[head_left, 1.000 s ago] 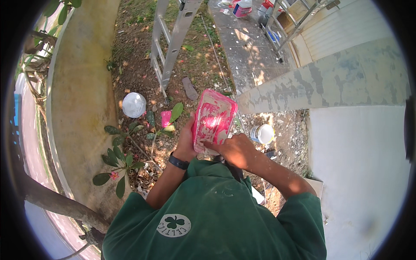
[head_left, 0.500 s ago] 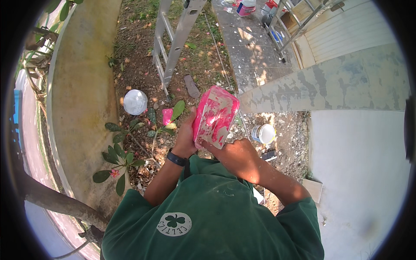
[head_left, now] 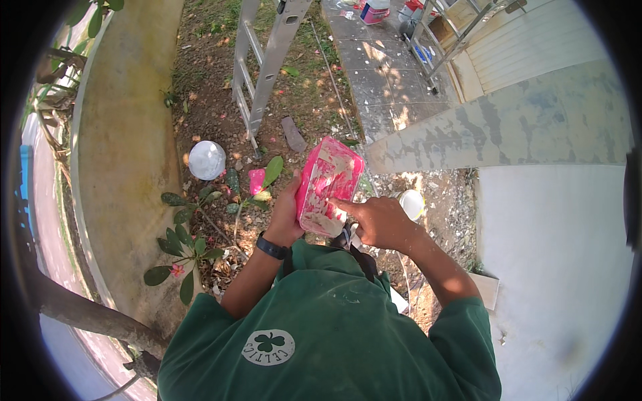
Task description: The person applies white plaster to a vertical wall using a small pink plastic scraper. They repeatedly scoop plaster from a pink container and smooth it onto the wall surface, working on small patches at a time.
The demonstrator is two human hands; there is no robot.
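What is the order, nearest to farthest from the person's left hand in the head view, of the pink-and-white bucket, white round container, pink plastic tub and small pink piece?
From the left hand:
1. Pink plastic tub: held in it.
2. Small pink piece: up and left.
3. White round container: farther left.
4. Pink-and-white bucket: top of view, right of centre.

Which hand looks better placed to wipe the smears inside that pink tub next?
Likely the right hand: one of its fingers points into the smeared pink tub, while the left hand is occupied holding the tub's side.
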